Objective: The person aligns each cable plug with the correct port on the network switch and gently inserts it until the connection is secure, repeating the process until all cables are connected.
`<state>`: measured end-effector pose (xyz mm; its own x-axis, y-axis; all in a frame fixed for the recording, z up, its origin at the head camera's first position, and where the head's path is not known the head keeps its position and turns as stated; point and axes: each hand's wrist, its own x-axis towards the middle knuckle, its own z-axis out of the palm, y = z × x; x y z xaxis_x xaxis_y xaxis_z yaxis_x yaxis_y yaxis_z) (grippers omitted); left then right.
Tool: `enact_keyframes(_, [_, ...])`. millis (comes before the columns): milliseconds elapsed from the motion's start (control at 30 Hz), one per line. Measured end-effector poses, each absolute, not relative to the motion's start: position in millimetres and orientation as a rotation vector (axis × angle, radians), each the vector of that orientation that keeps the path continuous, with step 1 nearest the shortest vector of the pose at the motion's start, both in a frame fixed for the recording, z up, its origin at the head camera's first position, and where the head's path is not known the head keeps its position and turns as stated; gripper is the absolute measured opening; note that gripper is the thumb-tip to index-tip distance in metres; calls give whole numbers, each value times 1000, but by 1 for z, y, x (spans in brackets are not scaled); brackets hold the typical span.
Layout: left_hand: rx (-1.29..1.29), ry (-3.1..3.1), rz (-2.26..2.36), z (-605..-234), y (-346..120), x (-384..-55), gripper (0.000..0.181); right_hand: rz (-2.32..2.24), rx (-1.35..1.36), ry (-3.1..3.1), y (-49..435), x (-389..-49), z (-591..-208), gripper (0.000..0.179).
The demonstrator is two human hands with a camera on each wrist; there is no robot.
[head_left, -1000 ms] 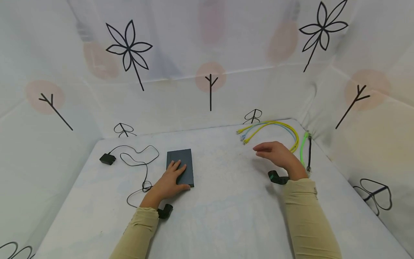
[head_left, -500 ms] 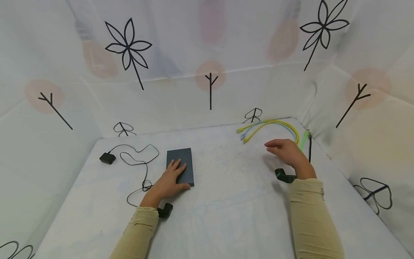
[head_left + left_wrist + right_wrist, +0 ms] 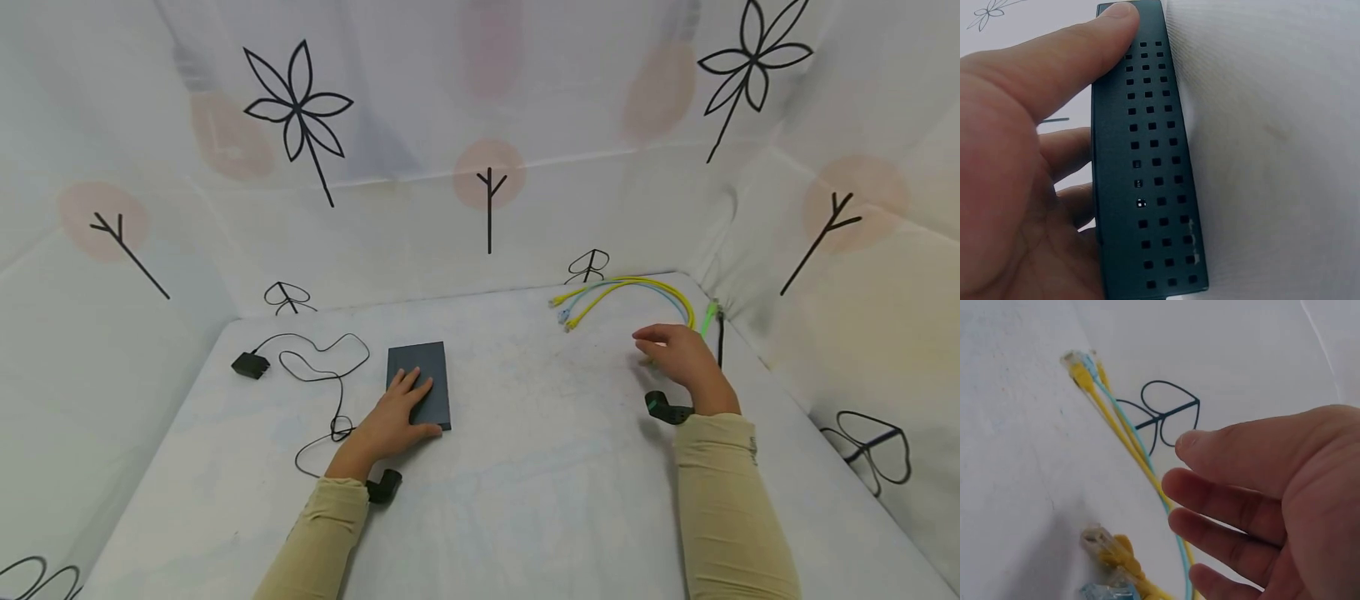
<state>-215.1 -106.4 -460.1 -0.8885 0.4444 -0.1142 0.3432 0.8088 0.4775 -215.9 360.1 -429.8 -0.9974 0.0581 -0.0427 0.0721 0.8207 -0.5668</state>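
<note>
A flat dark blue-grey box (image 3: 429,360), probably a network switch, lies on the white table. My left hand (image 3: 392,418) rests on it with fingers spread over the top; in the left wrist view the thumb (image 3: 1085,50) touches the side with rows of square vent holes (image 3: 1150,156). My right hand (image 3: 684,358) hovers over the table's right side, fingers loosely bent, holding nothing. Close beyond it lie looped yellow Ethernet cables (image 3: 600,301) and a light blue one (image 3: 564,317). In the right wrist view, clear plugs of the yellow cables (image 3: 1082,374) show; the hand hides part of the cables.
A black power adapter (image 3: 250,365) with a thin tangled cord (image 3: 340,408) lies left of the box. A green cable (image 3: 708,318) and a black cable (image 3: 721,343) lie along the table's right edge. White patterned cloth walls (image 3: 420,225) stand at the back and sides.
My right hand has moved rightward, toward the bend of the cables, and now covers more of the yellow, green and black ones. The left hand and the box have not moved.
</note>
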Motion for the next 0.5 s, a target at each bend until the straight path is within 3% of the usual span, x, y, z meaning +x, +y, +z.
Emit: enact_keyframes(500, [644, 2780, 674, -462, -108, -217, 85, -827, 273, 2929, 365, -214, -432, 42])
